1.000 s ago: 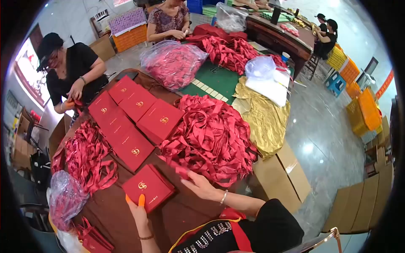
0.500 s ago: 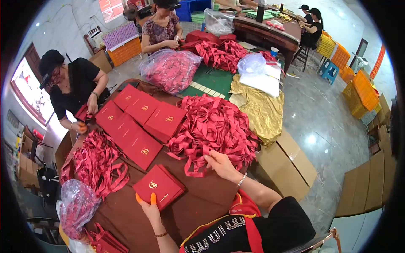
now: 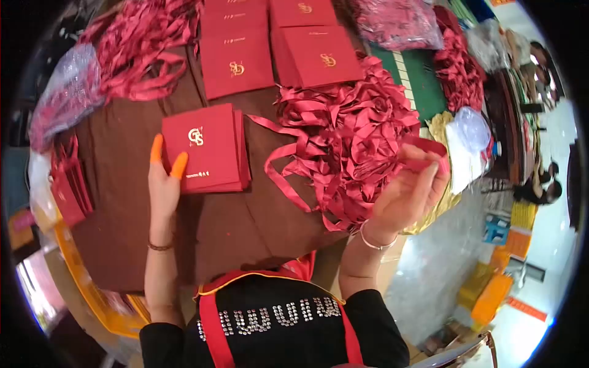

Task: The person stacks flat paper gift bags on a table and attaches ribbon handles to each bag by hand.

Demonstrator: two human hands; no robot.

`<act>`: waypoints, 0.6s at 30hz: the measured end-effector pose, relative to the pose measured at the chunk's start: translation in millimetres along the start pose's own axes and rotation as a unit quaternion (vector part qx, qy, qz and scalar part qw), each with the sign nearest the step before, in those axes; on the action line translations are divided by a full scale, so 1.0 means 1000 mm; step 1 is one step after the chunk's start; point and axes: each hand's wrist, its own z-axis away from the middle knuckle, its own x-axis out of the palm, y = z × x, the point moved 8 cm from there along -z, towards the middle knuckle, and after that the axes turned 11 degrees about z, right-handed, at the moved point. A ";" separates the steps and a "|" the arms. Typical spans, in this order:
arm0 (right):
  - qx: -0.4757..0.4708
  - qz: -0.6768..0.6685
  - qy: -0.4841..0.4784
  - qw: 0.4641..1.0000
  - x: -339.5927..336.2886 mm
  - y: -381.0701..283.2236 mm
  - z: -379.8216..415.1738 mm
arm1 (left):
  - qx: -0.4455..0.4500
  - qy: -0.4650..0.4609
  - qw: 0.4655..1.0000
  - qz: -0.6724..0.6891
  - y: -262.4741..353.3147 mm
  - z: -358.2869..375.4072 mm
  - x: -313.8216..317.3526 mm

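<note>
My left hand [image 3: 164, 190], with orange covers on two fingertips, grips the lower left edge of a small stack of flat red paper bags [image 3: 211, 150] that bear a gold logo. Its thumb lies on the top bag. To the right, my right hand [image 3: 405, 196] pinches a red ribbon [image 3: 423, 150] between thumb and fingers, lifted over the right side of a big tangled heap of red ribbons [image 3: 350, 135]. One loose ribbon loop from the heap reaches toward the stack.
More red paper bags [image 3: 236, 67] lie in overlapping rows at the back of the brown-covered table [image 3: 202, 245]. Another ribbon heap [image 3: 141, 43] and a plastic bag [image 3: 67, 92] are at left. Handled red bags [image 3: 70, 190] stand below. Gold sheeting [image 3: 438, 211] hangs at the right edge.
My view has turned and moved closer to the table. My right hand has risen from the heap's near edge to its right side, now with a ribbon pinched. My left hand stays on the stack.
</note>
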 end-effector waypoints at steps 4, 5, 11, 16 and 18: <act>0.019 -0.133 -0.090 0.987 0.030 -0.008 -0.002 | -0.010 0.089 0.995 -0.052 0.007 0.002 -0.017; 0.060 -0.186 -0.139 0.971 0.042 -0.008 0.004 | 0.048 0.122 0.976 -0.172 0.018 0.008 -0.025; 0.097 0.000 -0.664 0.742 0.128 -0.019 0.111 | -0.206 -0.226 0.841 0.445 0.085 0.081 0.086; 0.260 -0.081 -0.703 0.658 0.122 0.011 0.210 | -0.268 -0.231 0.822 0.446 0.054 0.088 0.091; 0.492 -0.166 -0.612 0.597 0.116 0.028 0.237 | -0.258 -0.168 0.784 0.540 0.054 0.083 0.075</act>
